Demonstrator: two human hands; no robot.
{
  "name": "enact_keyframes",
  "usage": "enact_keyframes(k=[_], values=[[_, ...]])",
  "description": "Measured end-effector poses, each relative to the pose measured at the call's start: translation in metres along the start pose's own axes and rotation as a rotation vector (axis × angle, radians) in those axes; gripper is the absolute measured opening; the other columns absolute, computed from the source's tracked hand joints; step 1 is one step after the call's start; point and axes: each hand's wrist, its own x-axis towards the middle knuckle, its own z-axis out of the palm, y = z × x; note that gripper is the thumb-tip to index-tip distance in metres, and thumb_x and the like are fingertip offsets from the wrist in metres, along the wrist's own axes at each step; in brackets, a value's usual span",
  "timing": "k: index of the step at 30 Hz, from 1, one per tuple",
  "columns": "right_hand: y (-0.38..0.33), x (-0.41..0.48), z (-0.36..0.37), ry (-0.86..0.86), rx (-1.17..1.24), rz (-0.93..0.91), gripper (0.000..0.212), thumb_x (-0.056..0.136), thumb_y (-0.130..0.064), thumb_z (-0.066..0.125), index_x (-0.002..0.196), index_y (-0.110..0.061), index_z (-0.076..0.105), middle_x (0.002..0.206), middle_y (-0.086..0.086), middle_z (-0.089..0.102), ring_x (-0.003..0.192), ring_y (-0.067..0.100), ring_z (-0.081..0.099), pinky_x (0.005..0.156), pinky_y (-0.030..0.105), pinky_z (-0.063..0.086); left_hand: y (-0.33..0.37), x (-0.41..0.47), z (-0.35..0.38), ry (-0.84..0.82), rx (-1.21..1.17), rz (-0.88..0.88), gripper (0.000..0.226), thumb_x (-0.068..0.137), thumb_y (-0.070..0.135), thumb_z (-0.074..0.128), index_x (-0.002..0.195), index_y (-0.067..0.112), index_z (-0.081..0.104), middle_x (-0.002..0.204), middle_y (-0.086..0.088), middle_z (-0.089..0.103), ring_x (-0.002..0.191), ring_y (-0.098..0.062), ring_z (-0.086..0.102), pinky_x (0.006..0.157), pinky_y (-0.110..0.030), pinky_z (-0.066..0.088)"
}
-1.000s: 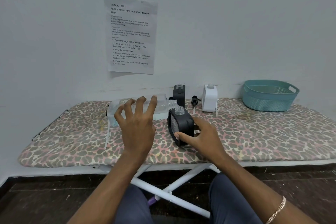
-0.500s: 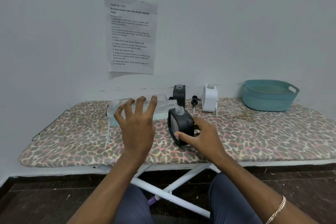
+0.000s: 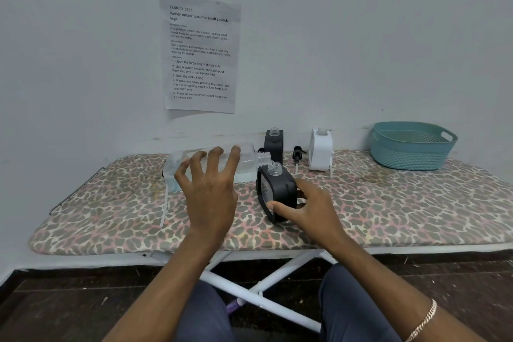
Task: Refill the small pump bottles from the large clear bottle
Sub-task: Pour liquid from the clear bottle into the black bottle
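the large clear bottle [image 3: 247,160] lies almost flat in the air, its open mouth just above the open neck of the small black bottle [image 3: 277,189]. a bit of pale blue stuff sits at the far end of the large one. i cannot tell if any is running out.

my left hand [image 3: 211,191] holds the large bottle from on top, with my fingers [image 3: 234,155] spread and curled over it. my right hand [image 3: 308,208] holds the small black bottle tipped toward the mouth, thumb in front and the other fingers tucked behind it. its bottom corner rests on the spotted board [image 3: 388,203].

i think the pour could miss. the small neck is narrow, and both bottles are tipped, so a little wobble could send the stuff down the black side and onto the cloth. if i tip the large one too fast it may gush out.

behind stand another black bottle [image 3: 273,144] and a white bottle [image 3: 320,153], both open, with a pump top [image 3: 298,154] lying between them. a blue-green basket [image 3: 410,158] sits far right, and a paper [image 3: 200,55] hangs on the wall.
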Motion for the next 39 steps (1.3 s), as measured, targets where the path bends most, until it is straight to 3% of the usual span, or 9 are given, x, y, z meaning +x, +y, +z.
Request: enact_keyframes(k=[7, 18, 24, 29, 32, 34, 39], values=[[-0.003, -0.002, -0.001, -0.004, 0.004, -0.003, 0.051, 0.076, -0.058, 0.084, 0.119, -0.039, 0.062, 0.102, -0.029, 0.062, 0.096, -0.011, 0.058, 0.079, 0.006, 0.046, 0.000, -0.001, 0.002, 0.018, -0.003, 0.003, 0.081, 0.071, -0.007, 0.066, 0.143, 0.029, 0.057, 0.135, -0.005, 0.062, 0.126, -0.035, 0.048, 0.100, -0.057, 0.034], [-0.001, -0.001, 0.000, 0.011, 0.010, -0.006, 0.057, 0.076, -0.059, 0.084, 0.121, -0.031, 0.066, 0.107, -0.017, 0.067, 0.101, 0.004, 0.064, 0.087, 0.026, 0.057, 0.001, -0.003, 0.007, 0.009, -0.015, 0.014, 0.081, 0.069, -0.005, 0.068, 0.142, 0.029, 0.057, 0.133, -0.005, 0.063, 0.122, -0.036, 0.052, 0.096, -0.057, 0.037], [0.000, -0.001, 0.001, 0.023, 0.009, -0.003, 0.059, 0.074, -0.061, 0.084, 0.120, -0.029, 0.066, 0.104, -0.024, 0.064, 0.099, -0.001, 0.062, 0.084, 0.018, 0.053, 0.001, -0.003, 0.009, -0.025, -0.103, -0.002, 0.084, 0.069, 0.005, 0.081, 0.144, 0.029, 0.053, 0.129, -0.002, 0.063, 0.118, -0.032, 0.054, 0.088, -0.053, 0.042], [0.001, -0.002, 0.003, 0.026, 0.023, -0.013, 0.061, 0.074, -0.064, 0.082, 0.121, -0.028, 0.067, 0.109, -0.017, 0.069, 0.102, 0.001, 0.064, 0.087, 0.027, 0.057, -0.005, 0.001, 0.011, -0.062, -0.286, -0.084, 0.079, 0.076, 0.020, 0.088, 0.146, 0.021, 0.051, 0.128, -0.006, 0.064, 0.113, -0.033, 0.058, 0.084, -0.053, 0.053], [0.001, -0.004, 0.004, 0.031, 0.030, -0.017, 0.059, 0.075, -0.063, 0.083, 0.121, -0.030, 0.067, 0.110, -0.017, 0.069, 0.103, 0.000, 0.064, 0.088, 0.027, 0.056, -0.010, 0.005, 0.009, -0.056, -0.449, -0.183, 0.069, 0.082, 0.023, 0.085, 0.143, 0.012, 0.054, 0.125, -0.009, 0.064, 0.110, -0.031, 0.060, 0.083, -0.041, 0.050], [0.000, -0.004, 0.005, 0.041, 0.037, -0.025, 0.060, 0.075, -0.063, 0.083, 0.123, -0.031, 0.067, 0.111, -0.017, 0.070, 0.103, 0.001, 0.064, 0.088, 0.026, 0.056, -0.012, 0.006, 0.007, -0.046, -0.533, -0.268, 0.065, 0.084, 0.025, 0.085, 0.139, 0.007, 0.057, 0.125, -0.011, 0.065, 0.110, -0.031, 0.062, 0.085, -0.040, 0.051], [-0.004, -0.007, 0.009, 0.069, 0.026, -0.036, 0.055, 0.075, -0.060, 0.084, 0.121, -0.038, 0.062, 0.106, -0.030, 0.064, 0.100, -0.014, 0.060, 0.084, 0.007, 0.048, -0.015, 0.003, 0.011, -0.062, -0.616, -0.393, 0.065, 0.085, 0.031, 0.086, 0.135, 0.002, 0.056, 0.124, -0.014, 0.064, 0.111, -0.031, 0.062, 0.090, -0.046, 0.053]])
